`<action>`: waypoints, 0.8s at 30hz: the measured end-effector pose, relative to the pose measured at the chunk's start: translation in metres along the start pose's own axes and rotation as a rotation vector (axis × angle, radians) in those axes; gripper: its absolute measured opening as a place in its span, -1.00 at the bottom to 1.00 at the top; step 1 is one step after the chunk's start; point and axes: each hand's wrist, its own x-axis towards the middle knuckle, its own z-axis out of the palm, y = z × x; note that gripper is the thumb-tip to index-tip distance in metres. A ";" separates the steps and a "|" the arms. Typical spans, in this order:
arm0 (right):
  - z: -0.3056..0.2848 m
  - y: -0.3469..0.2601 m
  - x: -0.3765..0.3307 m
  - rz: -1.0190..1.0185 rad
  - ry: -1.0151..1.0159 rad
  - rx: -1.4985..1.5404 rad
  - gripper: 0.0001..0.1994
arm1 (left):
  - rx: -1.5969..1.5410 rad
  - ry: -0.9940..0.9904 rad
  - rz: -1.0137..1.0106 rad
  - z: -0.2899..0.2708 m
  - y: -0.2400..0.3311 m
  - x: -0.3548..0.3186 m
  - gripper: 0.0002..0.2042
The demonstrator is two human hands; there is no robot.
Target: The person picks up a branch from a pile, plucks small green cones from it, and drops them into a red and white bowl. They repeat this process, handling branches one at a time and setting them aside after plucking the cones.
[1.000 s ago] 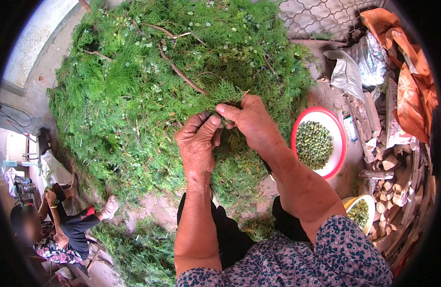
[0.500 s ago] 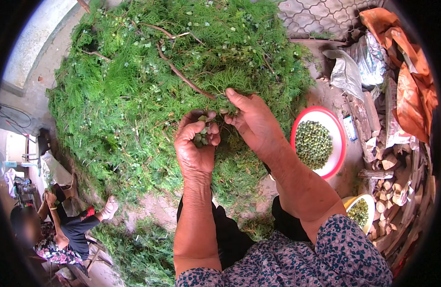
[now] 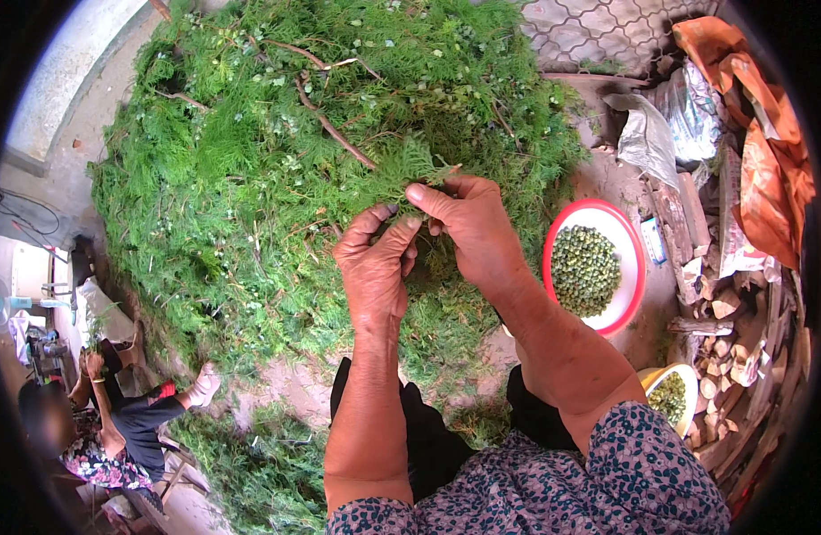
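My right hand (image 3: pixel 476 227) pinches a leafy green conifer sprig (image 3: pixel 409 164) between thumb and fingers, above a large pile of cut conifer branches (image 3: pixel 214 187). Beside it, my left hand (image 3: pixel 373 267) is closed, with its thumb and fingertips at the sprig's lower side. Small green cones showed in that palm a moment ago; now the curled fingers hide them. A bare brown branch (image 3: pixel 335 132) in the pile ends near my fingers. To the right stands a white basin with a red rim (image 3: pixel 640 267), partly filled with small green cones (image 3: pixel 586 272).
A yellow-rimmed bowl (image 3: pixel 693 397) with more green pieces sits nearer me on the right. Beyond it are stacked firewood (image 3: pixel 718 374), sacks (image 3: pixel 644 134) and an orange sheet (image 3: pixel 767 178). Another person (image 3: pixel 116 437) sits at the lower left, near a smaller branch heap (image 3: pixel 250 468).
My left hand has turned over and moved up and right to the sprig, hiding its palm. My right hand has shifted slightly down and right, still pinching the sprig.
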 end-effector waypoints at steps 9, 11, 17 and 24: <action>-0.002 0.001 0.000 -0.061 -0.006 -0.184 -0.84 | 0.120 -0.041 -0.007 0.000 0.008 -0.001 -0.87; -0.006 0.000 -0.001 0.108 -0.091 0.010 -0.82 | 0.090 -0.061 -0.029 0.001 0.009 -0.001 -0.87; -0.003 -0.004 -0.001 0.184 -0.146 0.417 -0.77 | -0.178 -0.078 -0.146 -0.006 0.010 0.002 -0.87; -0.009 0.009 0.007 0.244 -0.168 0.544 -0.75 | -0.312 -0.005 -0.227 -0.009 0.012 0.004 -0.83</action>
